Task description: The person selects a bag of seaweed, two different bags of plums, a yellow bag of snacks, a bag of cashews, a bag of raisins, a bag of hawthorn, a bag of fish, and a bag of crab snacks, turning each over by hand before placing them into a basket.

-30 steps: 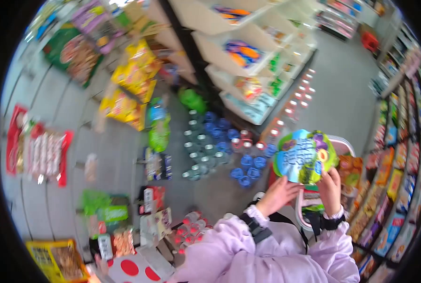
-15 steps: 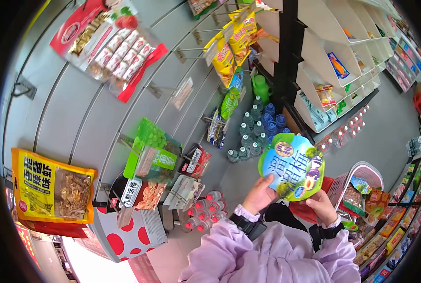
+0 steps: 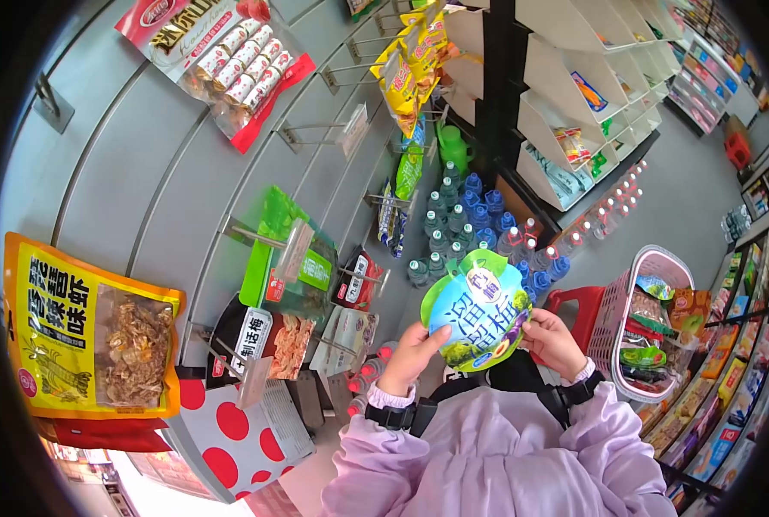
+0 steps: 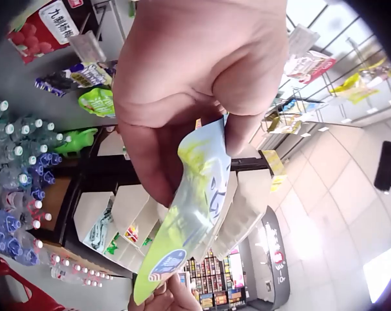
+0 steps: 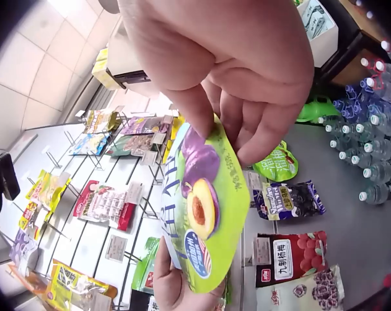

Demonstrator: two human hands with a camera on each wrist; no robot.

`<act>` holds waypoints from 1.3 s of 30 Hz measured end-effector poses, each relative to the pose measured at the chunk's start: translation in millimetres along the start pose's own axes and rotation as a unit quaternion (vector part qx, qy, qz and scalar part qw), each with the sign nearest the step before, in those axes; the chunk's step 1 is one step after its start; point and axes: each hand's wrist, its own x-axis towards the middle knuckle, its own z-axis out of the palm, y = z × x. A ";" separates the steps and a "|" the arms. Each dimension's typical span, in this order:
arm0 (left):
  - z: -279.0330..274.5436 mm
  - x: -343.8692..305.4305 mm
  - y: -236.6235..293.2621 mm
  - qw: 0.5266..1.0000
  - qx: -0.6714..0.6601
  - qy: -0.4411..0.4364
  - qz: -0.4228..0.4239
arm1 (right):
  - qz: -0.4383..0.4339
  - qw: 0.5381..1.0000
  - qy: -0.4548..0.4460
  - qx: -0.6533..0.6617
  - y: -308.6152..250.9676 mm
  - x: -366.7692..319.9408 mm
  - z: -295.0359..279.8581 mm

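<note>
A blue and green pouch of plum snacks (image 3: pixel 479 314) is held upright before the body, its printed front facing up toward the head camera. My left hand (image 3: pixel 415 355) pinches its left edge, thumb on the front. At the opposite edge, my right hand (image 3: pixel 557 343) grips it between thumb and fingers. In the right wrist view, a cut plum picture shows on the pouch (image 5: pixel 205 210), below the right hand (image 5: pixel 234 71). The left wrist view has the pouch (image 4: pixel 189 207) edge-on under the left hand (image 4: pixel 195 65).
A pink basket (image 3: pixel 606 336) with several packets stands to the right, by a red stool (image 3: pixel 578 310). Hooks on the left wall carry snack bags, including a yellow one (image 3: pixel 92 345). Several bottles (image 3: pixel 458 211) stand on the floor ahead, near white shelf bins (image 3: pixel 557 103).
The pouch has moved from over the basket toward the left, away from it, with both hands. The left hand now pinches its edge. The head view has turned toward the wall.
</note>
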 end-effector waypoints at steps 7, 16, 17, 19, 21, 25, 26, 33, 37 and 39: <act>2.3 -9.1 5.6 0.995 0.084 0.058 0.018 | 0.048 0.998 0.048 -0.010 12.8 8.9 9.3; 22.7 22.5 -41.6 0.994 0.096 0.044 -0.012 | 0.155 0.964 0.050 -0.210 13.8 16.2 -62.7; 22.4 32.2 -54.5 0.986 0.161 0.040 -0.013 | 0.160 0.963 0.057 -0.209 8.2 15.0 -70.4; 39.2 53.4 -65.9 0.986 0.162 0.026 -0.007 | 0.152 0.964 0.060 -0.212 2.1 15.8 -99.6; 57.5 78.1 -75.6 0.982 0.189 0.008 -0.028 | 0.150 0.958 0.079 -0.233 -14.3 15.5 -118.6; 97.6 125.2 -77.5 0.966 0.254 -0.032 -0.019 | 0.103 0.959 0.156 -0.211 -52.2 9.0 -139.6; 104.0 135.3 -82.1 0.963 0.269 -0.030 -0.018 | 0.107 0.958 0.160 -0.212 -57.4 8.3 -149.0; 123.5 175.2 -93.1 0.942 0.333 -0.031 -0.031 | 0.120 0.961 0.178 -0.172 -75.7 2.1 -194.7; 118.6 182.0 -90.3 0.947 0.320 -0.025 0.021 | 0.109 0.963 0.164 -0.186 -81.5 12.9 -194.6; 108.7 184.7 -93.2 0.965 0.260 -0.011 -0.026 | 0.113 0.957 0.157 -0.215 -84.9 24.2 -191.8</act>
